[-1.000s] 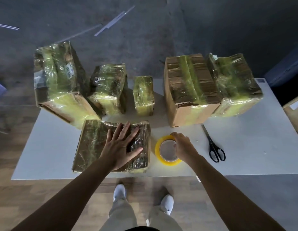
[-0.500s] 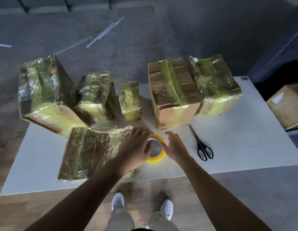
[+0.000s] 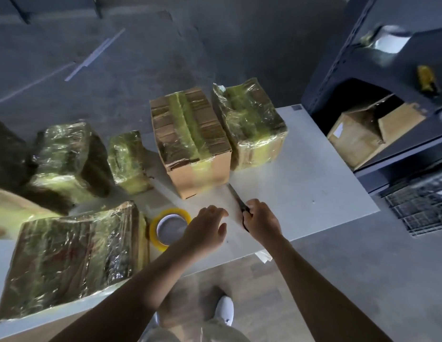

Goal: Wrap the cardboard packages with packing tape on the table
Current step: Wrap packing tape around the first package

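Right hand [image 3: 262, 219] clamps the scissors [image 3: 236, 197]; left hand [image 3: 205, 230] hovers, fingers loosely bent, gripping nothing visible.
Tape roll [image 3: 153, 234] lies just beside the left fingers, wrapped package [image 3: 72, 257] beyond; probably best to pull the tape taut before cutting.

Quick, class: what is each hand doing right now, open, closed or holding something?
Left hand: open, fingers relaxed, holding nothing, by the yellow packing tape roll.
Right hand: gripping the black-handled metal scissors.

No writing is legible (the white label [image 3: 338, 131] on the shelved box [image 3: 360, 146] is too blurred).
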`<state>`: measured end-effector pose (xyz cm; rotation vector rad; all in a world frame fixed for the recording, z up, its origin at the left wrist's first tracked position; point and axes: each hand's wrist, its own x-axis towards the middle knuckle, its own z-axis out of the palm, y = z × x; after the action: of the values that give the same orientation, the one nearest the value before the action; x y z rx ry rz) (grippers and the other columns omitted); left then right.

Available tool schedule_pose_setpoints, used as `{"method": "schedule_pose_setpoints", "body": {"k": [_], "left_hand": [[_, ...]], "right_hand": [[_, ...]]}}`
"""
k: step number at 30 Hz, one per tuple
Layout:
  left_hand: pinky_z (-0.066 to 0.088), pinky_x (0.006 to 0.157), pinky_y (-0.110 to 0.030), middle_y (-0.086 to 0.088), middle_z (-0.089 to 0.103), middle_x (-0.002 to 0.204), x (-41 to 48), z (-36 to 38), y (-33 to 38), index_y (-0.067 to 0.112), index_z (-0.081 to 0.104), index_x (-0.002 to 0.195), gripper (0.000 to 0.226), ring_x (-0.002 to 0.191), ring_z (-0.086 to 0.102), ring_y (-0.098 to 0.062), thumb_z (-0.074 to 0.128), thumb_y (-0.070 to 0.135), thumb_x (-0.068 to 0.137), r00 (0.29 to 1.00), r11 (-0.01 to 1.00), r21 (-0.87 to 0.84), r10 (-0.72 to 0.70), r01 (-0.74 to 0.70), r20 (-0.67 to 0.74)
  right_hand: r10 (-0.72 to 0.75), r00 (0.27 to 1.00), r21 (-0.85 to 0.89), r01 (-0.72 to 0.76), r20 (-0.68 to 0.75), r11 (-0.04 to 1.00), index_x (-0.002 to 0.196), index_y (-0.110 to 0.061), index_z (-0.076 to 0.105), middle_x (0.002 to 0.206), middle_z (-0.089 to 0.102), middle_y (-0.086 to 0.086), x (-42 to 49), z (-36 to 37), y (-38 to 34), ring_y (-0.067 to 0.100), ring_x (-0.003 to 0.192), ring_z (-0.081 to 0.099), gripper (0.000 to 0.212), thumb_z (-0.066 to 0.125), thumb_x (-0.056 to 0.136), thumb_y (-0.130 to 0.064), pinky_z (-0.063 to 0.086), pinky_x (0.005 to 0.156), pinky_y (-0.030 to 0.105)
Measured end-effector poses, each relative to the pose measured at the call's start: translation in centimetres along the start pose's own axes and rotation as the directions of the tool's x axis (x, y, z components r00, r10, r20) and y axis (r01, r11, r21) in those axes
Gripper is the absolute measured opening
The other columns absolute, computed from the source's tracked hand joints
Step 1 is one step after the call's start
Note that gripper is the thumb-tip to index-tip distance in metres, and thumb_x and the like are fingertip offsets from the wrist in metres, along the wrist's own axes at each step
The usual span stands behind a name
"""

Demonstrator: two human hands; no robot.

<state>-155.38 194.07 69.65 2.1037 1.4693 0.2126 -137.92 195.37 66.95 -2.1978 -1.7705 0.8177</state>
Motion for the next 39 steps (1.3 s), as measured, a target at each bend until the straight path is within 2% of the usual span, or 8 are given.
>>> {"method": "schedule_pose_setpoints", "body": {"k": [8,14,19,23,31,34,36,39], "left_hand": [[0.041,0.095,-0.029,-0.006,0.053,0.129,0.9,0.5,0.4,0.013,0.054,0.127,0.031,0.119,0.048,-0.022,0.049,0.02,0.097,1.0,0.999,-0.021,-0.026,0.026,-0.01],[0.044,0.094,-0.036,-0.006,0.055,0.127,-0.2,-0.3,-1.3,0.013,0.055,0.127,0.031,0.119,0.049,-0.022,0.049,0.019,0.096,0.996,0.996,-0.028,-0.085,0.084,-0.014],[0.037,0.093,-0.027,-0.005,0.062,0.119,-2.6,-1.6,-3.6,0.011,0.06,0.121,0.029,0.113,0.055,-0.022,0.049,0.015,0.094,0.989,0.992,0.019,-0.123,0.125,-0.079],[0.045,0.083,-0.034,-0.014,0.063,0.103,-4.6,-3.1,-4.4,0.006,0.061,0.098,0.019,0.103,0.057,-0.032,0.045,0.011,0.089,0.989,0.973,0.184,-0.127,0.138,-0.07],[0.039,0.099,-0.046,-0.019,0.059,0.119,-7.5,-2.0,-6.1,0.001,0.058,0.119,0.033,0.117,0.05,-0.036,0.042,0.001,0.091,0.964,0.703,0.707,-0.135,-0.07,0.23],[0.047,0.088,-0.039,-0.01,0.068,0.102,-7.3,-2.0,-6.1,0.011,0.067,0.109,0.026,0.098,0.063,-0.028,0.052,0.011,0.088,0.962,0.672,0.731,-0.106,-0.116,0.25],[0.049,0.067,-0.027,0.001,0.07,0.075,-7.4,-2.9,-5.7,0.021,0.075,0.081,0.014,0.071,0.066,-0.017,0.071,0.029,0.07,0.963,0.644,0.749,-0.071,-0.155,0.26],[0.042,0.059,-0.025,0.006,0.068,0.078,-7.8,-2.8,-5.6,0.024,0.075,0.086,0.016,0.074,0.065,-0.014,0.065,0.022,0.073,0.966,0.627,0.764,-0.071,-0.151,0.249]], "right_hand": [[0.057,0.993,-0.349,-0.016,0.107,0.937,0.129,-0.015,0.043,0.12,0.053,0.009,0.0,1.2,0.5,0.025,0.112,0.054,0.039,0.05,0.097,-0.036,0.047,0.088,0.033],[0.027,0.973,-0.42,0.075,0.231,0.905,0.121,-0.01,0.051,0.12,0.054,0.011,-0.7,1.4,-0.6,0.028,0.111,0.057,0.029,0.05,0.096,-0.023,0.045,0.089,0.031],[-0.123,0.935,-0.285,0.224,0.333,0.932,0.115,-0.012,0.057,0.103,0.063,0.007,-1.2,0.7,-3.6,0.026,0.094,0.059,0.031,0.057,0.086,-0.024,0.043,0.073,0.027],[-0.219,0.881,-0.143,0.302,0.419,0.943,0.117,-0.014,0.058,0.102,0.068,0.007,-0.9,-0.1,-6.7,0.023,0.086,0.062,0.033,0.059,0.084,-0.017,0.05,0.074,0.029],[-0.323,0.838,-0.056,0.384,0.44,0.922,0.103,-0.016,0.064,0.088,0.066,0.003,-0.6,-0.4,-11.9,0.023,0.082,0.061,0.02,0.061,0.084,-0.018,0.046,0.066,0.028],[-0.333,0.832,-0.117,0.423,0.444,0.899,0.09,-0.013,0.064,0.077,0.063,0.002,-0.4,-0.6,-13.3,0.024,0.077,0.061,0.011,0.062,0.083,-0.022,0.049,0.065,0.033],[-0.337,0.822,-0.188,0.46,0.459,0.868,0.085,-0.015,0.062,0.076,0.061,-0.001,-0.2,-0.8,-14.1,0.023,0.077,0.058,0.008,0.063,0.081,-0.022,0.048,0.067,0.034],[-0.327,0.812,-0.287,0.5,0.484,0.817,0.082,-0.021,0.059,0.078,0.06,-0.003,-0.2,-1.2,-15.4,0.022,0.081,0.056,0.005,0.062,0.081,-0.025,0.048,0.07,0.032]]}}
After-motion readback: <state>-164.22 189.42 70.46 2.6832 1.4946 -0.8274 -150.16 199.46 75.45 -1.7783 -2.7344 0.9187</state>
